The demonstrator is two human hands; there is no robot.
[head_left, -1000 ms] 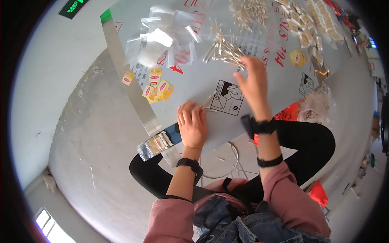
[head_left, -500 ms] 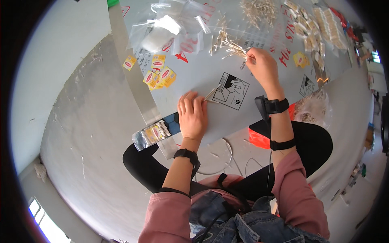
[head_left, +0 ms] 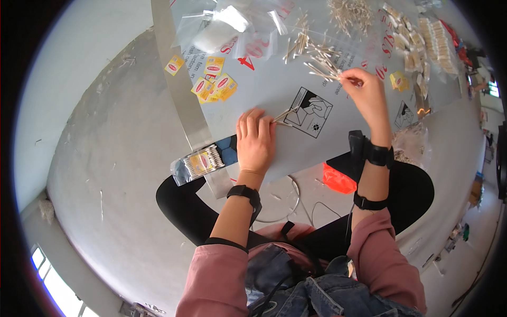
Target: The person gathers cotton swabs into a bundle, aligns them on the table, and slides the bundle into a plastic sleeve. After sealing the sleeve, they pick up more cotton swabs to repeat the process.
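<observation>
Swabs [head_left: 331, 72] pinched by right hand [head_left: 365, 94], two o'clock
Left hand [head_left: 256, 147] is laid near the worktop [head_left: 303, 150] edge, its grip untold; open room is left at its three o'clock.

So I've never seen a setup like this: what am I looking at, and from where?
There's no machine here, just someone's two bare hands. The view is from the left of two wide fisheye cameras worn on the head, looking down, so edges bend. On the grey table lie clear bags, yellow cards, loose cotton swabs and, farther right, packed swabs; a clear swab packet sits at the near-left edge. The left hand is palm-down beside stray swabs. The right hand has its fingertips at a smaller swab pile; whether either grips anything is hard to tell.
</observation>
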